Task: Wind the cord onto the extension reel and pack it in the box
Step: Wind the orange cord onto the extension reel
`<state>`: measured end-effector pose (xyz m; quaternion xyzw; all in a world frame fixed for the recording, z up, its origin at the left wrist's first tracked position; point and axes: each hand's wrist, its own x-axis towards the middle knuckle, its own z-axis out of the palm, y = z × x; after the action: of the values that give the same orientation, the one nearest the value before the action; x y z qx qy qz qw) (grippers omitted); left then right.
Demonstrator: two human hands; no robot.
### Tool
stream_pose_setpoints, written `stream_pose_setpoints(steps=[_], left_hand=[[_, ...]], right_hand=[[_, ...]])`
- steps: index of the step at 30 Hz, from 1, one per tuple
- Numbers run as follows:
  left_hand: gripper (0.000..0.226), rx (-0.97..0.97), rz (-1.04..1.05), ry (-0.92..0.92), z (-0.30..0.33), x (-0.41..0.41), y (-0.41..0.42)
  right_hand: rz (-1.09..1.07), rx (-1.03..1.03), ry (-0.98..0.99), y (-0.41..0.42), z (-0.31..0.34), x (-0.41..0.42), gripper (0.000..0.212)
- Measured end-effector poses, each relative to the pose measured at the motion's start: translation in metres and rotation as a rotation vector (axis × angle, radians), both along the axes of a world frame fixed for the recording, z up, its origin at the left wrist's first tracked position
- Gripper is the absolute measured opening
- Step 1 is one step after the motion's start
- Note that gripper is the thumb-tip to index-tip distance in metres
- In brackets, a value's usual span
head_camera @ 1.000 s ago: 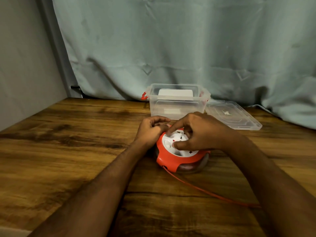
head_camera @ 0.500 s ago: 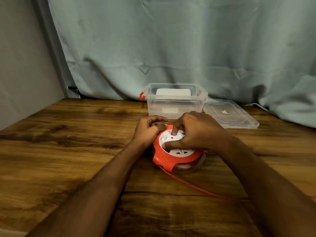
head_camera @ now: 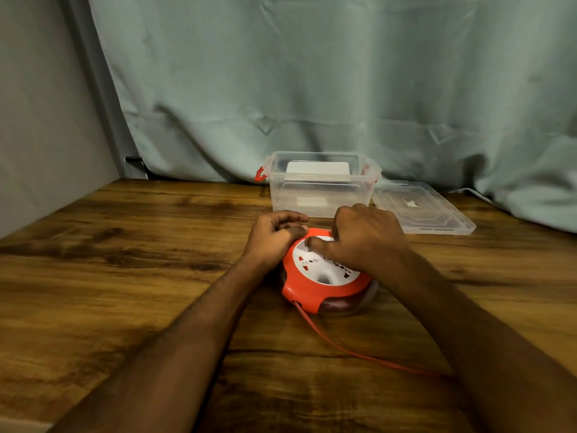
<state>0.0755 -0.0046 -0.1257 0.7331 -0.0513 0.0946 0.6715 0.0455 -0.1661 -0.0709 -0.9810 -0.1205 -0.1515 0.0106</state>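
The extension reel (head_camera: 324, 276) lies flat on the worktop (head_camera: 125, 276), just in front of the clear plastic box (head_camera: 321, 185). It looks like hard, smooth plastic, probably rather light and rigid, so it needs a steady hold on the orange rim. The orange cord (head_camera: 343, 345) is thin and flexible and trails toward the right. The left hand (head_camera: 274, 237) has curled fingers on the rim. The right hand (head_camera: 365, 239) rests on the white disc, fingers bent; whether it pinches a knob I cannot tell.
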Motion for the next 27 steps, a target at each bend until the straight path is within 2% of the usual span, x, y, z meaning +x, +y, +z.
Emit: stream_pose_setpoints(steps=[3, 8, 11, 15, 27], left_hand=[[0.022, 0.001, -0.001, 0.009, 0.002, -0.002, -0.001], [0.024, 0.021, -0.001, 0.007, 0.004, -0.004, 0.0], [0.023, 0.035, -0.01, 0.006, 0.005, -0.006, 0.0], [0.022, 0.027, -0.024, -0.002, 0.007, -0.009, -0.001], [0.023, 0.033, 0.01, 0.024, 0.006, -0.007, 0.0]], right_hand=[[0.042, 0.005, 0.05, -0.003, 0.004, 0.001, 0.056], [0.331, 0.182, 0.251, -0.019, 0.023, -0.003, 0.024], [0.451, 0.172, 0.38, -0.019, 0.027, -0.008, 0.037], [0.495, 0.131, 0.404, -0.018, 0.026, -0.008, 0.045], [0.287, 0.103, 0.25, -0.014, 0.013, -0.001, 0.064]])
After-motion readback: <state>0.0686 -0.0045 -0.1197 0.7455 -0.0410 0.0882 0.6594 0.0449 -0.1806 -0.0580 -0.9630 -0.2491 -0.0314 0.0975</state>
